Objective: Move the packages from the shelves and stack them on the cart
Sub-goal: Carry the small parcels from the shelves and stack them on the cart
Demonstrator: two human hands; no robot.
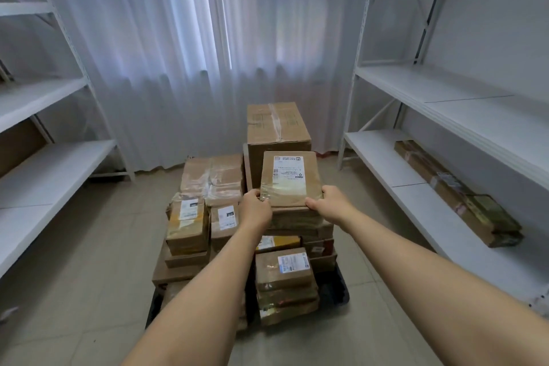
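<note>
Both hands, left hand [255, 207] and right hand [332, 202], grip flat package [290, 178] by near corners, placing on cart [337, 291] stack, front of big box [277, 128]. Next: release, fetch long package [457, 193] right of cart.

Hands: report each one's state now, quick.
Left hand: grips the near left corner of the flat labelled package atop the cart stack.
Right hand: grips the same package's near right corner.

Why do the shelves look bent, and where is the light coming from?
Head view: the wide-angle lens bows the right shelves and stretches the forearms; daylight glows through the white curtain, leaving the room dim and bluish; tape on the flat package held by both hands glares slightly; edges look soft.
</note>
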